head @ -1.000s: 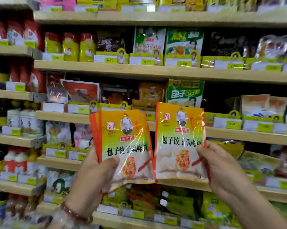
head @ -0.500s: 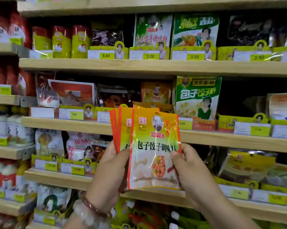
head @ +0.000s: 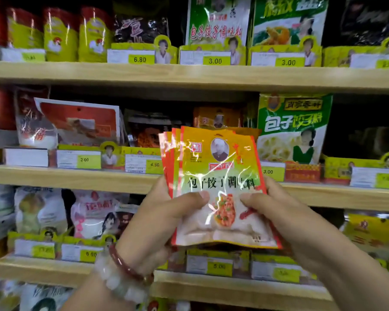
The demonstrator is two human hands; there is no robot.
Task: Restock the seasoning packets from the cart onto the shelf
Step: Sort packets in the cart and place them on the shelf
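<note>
A stack of orange-yellow seasoning packets (head: 220, 173) with a red border and a portrait on the front is held upright in front of the middle wooden shelf (head: 77, 178). My left hand (head: 164, 218) grips the stack's left side with the thumb across the front. My right hand (head: 276, 212) holds its right side, thumb on the front packet. Matching orange packets (head: 216, 116) stand on the shelf right behind the stack. The cart is out of view.
A green dumpling seasoning pack (head: 294, 129) stands just right of the slot. Red-and-white packs (head: 77, 122) fill the shelf's left part. Yellow price tags (head: 154, 163) line the shelf edges. More shelves (head: 189, 75) with goods run above and below.
The packet that my right hand held apart has been brought onto the stack in my left hand. Both hands now hold one stack, and the view has moved closer to the shelf.
</note>
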